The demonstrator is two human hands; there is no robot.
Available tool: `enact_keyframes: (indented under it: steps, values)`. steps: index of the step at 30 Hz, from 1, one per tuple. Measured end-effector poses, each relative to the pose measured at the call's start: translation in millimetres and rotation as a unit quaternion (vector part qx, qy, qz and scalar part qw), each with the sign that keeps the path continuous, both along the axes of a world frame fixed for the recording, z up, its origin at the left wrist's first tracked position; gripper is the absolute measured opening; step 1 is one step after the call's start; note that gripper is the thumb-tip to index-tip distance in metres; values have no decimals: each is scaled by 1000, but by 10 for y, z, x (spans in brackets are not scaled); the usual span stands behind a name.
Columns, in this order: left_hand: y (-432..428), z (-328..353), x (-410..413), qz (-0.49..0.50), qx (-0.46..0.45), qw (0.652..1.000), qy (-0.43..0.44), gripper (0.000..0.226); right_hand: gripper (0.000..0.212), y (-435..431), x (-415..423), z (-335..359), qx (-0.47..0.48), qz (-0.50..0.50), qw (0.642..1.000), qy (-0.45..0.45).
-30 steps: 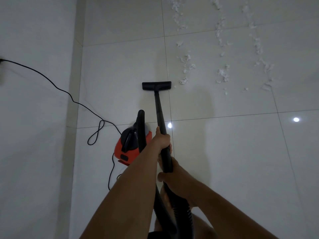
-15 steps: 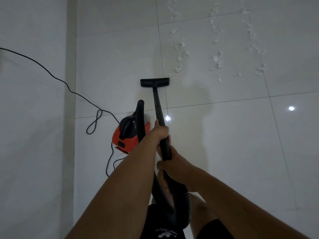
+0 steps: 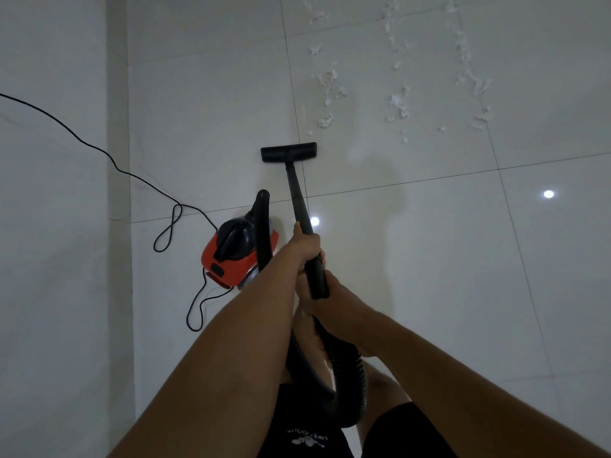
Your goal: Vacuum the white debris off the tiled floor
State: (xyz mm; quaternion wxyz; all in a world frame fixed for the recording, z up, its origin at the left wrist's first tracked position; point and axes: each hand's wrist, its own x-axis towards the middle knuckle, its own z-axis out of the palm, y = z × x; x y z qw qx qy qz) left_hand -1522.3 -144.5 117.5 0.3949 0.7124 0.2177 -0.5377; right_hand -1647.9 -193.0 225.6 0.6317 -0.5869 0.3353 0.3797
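In the head view, both hands grip the black wand of a vacuum. The left hand is wrapped around the wand higher up its length, fingers curled tight about it. The right hand is clenched around the thicker lower end of the wand, just behind the left hand, where the ribbed black hose joins and loops down past the person's legs. The wand slants forward to the flat black floor nozzle, which rests on the tiled floor near a grout line.

The white debris lies beyond the nozzle toward the floor's far edge, in three loose trails of fluffy scraps; the nearest bits sit just beyond the nozzle's right end, apart from it. The other trails run further right.

The red and black vacuum body stands on the floor left of the wand, near the left wall. Its black power cord loops on the floor and climbs across that wall.

Two bright light reflections shine on the glossy tiles.
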Motion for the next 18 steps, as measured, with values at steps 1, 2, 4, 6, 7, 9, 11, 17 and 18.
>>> enact_keyframes:
  steps: [1, 2, 4, 6, 7, 9, 11, 17, 18]
  values:
    - [-31, 3, -5, -1, -2, 1000, -1, 80, 62, -31, -5, 11, 0, -4, 1000, -1]
    - [-66, 10, -11, -5, -3, 1000, -3, 79, 66, -69, -20, 17, -1, -8, 1000, -2]
    - [-151, 19, -29, -13, -6, 1000, -5, 79, 73, -147, -62, 74, 2, -20, 1000, -3]
    - [-253, 40, -51, -16, -11, 1000, -6, 78, 75, -216, -108, 130, -4, -22, 1000, -9]
    - [-306, 58, -64, -19, -13, 1000, -9, 78, 75, -249, -128, 133, -11, -24, 1000, -10]
    - [-403, 113, -90, -25, -20, 999, -13, 78, 74, -303, -150, 126, -24, -29, 999, -2]
    - [-485, 143, -111, -34, -22, 999, -17, 76, 71, -369, -166, 142, -28, -35, 999, 7]
    - [-624, 131, -250, -56, -15, 998, -11, 71, 63, -523, -265, 184, -10, -47, 999, 26]
    - [-634, 118, -275, -56, -16, 998, -8, 73, 63, -530, -288, 162, -9, -49, 998, 30]
